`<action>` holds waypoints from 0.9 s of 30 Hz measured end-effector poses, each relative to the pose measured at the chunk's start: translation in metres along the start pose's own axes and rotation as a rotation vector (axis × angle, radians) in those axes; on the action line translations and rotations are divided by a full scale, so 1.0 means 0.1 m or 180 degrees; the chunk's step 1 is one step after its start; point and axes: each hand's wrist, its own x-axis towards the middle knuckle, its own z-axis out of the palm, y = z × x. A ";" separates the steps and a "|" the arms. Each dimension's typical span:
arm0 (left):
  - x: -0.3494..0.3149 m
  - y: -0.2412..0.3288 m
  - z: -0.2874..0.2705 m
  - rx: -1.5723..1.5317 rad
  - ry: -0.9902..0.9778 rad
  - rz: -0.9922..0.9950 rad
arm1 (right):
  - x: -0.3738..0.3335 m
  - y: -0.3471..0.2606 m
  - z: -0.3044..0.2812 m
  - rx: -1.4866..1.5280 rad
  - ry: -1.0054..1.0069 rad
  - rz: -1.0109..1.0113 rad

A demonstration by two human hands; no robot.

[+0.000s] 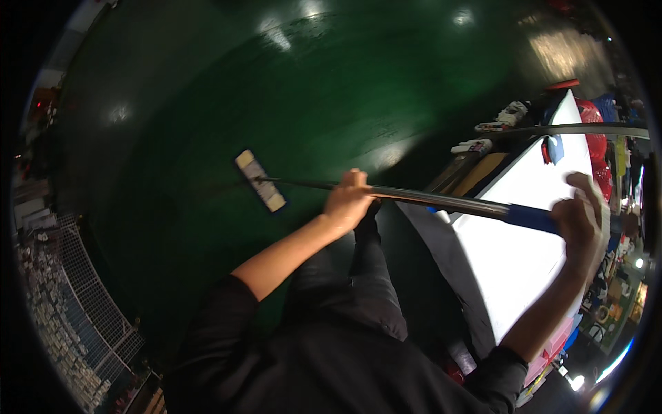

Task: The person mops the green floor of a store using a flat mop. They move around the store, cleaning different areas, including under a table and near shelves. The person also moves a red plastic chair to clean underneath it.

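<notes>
A flat mop (pixel 302 183) slants across the view, its metal pole running from the right toward the floor at the left. Wrapped round the middle of the pole is my left hand (pixel 349 200). At the blue grip on the pole's upper end is my right hand (pixel 579 217), slightly blurred, closed on it with some fingers lifted. The mop's pale rectangular head (pixel 260 181) with a dark blue edge lies flat on the green floor (pixel 207 103), ahead of my feet and to the left.
On my right stands a table with a bright white top (pixel 507 265), close under the pole. White gloves (pixel 472 146) lie near its far end, with red bags (pixel 594 138) beyond. A white wire-mesh rack (pixel 93 290) holding many small items stands at the left.
</notes>
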 end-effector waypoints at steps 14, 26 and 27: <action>3.44 2.22 1.58 -0.1255 -0.0266 0.1479 | -0.08 0.28 -1.15 -0.0691 0.2080 -0.0198; 3.34 2.02 1.94 -0.0908 -0.1909 0.1549 | -0.44 0.80 0.26 0.0301 0.2576 0.0151; 3.20 1.95 1.86 -0.0878 -0.1969 0.1612 | -0.54 0.71 0.36 0.0338 0.2604 0.0177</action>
